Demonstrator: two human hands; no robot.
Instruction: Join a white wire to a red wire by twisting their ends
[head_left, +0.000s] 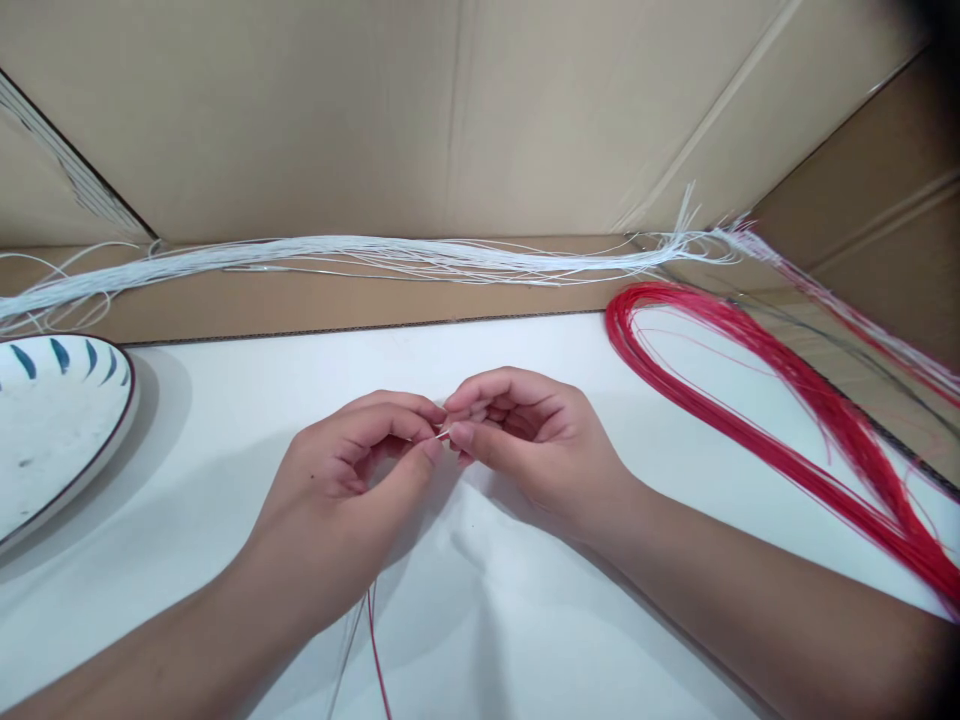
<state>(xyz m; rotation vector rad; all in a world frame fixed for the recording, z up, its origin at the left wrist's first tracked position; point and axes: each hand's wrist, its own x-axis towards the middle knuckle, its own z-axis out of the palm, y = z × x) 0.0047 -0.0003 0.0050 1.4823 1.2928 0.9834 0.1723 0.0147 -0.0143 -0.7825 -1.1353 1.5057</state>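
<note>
A: What's on the left?
B: A blue-patterned plate [52, 420], with nothing visible in it.
A: And the hands?
B: Left hand [352, 480] and right hand [525, 440] meet fingertip to fingertip, both pinching thin white and red cords [373, 640] that trail below the left wrist; any knot is hidden.
A: How much remains?
B: Likely plenty: white cord bundle [360, 255] and red cord bundle [787, 400] lie untouched.

We face creased cardboard walls [450, 110] (brown, folded at the right corner) rising behind a white table [225, 400] under soft light.
</note>
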